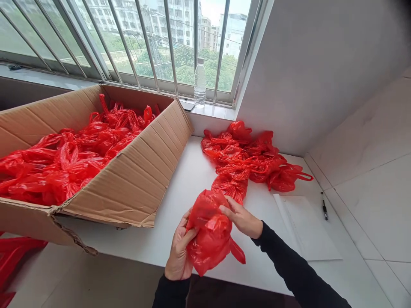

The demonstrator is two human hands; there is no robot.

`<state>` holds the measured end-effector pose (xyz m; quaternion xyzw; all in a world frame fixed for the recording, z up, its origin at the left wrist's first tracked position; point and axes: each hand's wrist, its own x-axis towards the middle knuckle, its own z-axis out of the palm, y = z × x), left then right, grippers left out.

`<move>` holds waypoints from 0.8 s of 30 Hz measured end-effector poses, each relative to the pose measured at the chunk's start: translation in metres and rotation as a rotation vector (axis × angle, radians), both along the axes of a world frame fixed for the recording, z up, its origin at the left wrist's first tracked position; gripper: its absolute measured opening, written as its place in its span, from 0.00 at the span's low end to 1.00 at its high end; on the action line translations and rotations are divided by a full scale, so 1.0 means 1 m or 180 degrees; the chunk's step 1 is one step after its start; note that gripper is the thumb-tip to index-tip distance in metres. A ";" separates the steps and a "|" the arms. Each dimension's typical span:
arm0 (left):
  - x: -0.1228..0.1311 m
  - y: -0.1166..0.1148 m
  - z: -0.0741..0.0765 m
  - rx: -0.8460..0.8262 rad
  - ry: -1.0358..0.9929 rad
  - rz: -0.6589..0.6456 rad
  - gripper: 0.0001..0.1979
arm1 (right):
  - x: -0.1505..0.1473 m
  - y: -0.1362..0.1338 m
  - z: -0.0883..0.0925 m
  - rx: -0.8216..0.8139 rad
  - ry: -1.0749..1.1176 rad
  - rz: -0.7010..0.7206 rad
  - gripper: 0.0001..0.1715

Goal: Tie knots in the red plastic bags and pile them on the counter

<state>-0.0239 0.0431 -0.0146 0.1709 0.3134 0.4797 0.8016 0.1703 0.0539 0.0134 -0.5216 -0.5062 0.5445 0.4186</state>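
Note:
A crumpled red plastic bag (210,233) hangs between both hands above the near edge of the white table (180,201). My left hand (179,252) grips its lower left side from below, fingers curled around the plastic. My right hand (240,218) pinches its upper right part, black sleeve behind it. Just beyond lies a heap of knotted red bags (250,158) on the table. At the left, an open cardboard box (135,179) is filled with many more red bags (70,154).
A white paper sheet (305,226) and a black pen (324,208) lie at the right of the table. A clear water bottle (200,83) stands on the windowsill by the barred window. Grey walls close the right side. Red items (13,256) show under the box.

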 end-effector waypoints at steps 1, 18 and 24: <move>0.000 0.000 -0.002 0.0011 0.0028 0.0013 0.32 | 0.000 -0.002 -0.008 -0.0074 0.0096 0.0194 0.24; -0.007 -0.004 -0.007 -0.0203 0.0414 0.0105 0.23 | -0.020 -0.008 -0.009 0.0117 0.0510 -0.0261 0.16; -0.007 0.004 -0.009 0.0311 0.0724 0.0291 0.28 | -0.025 -0.006 -0.008 0.0143 0.0610 -0.0120 0.14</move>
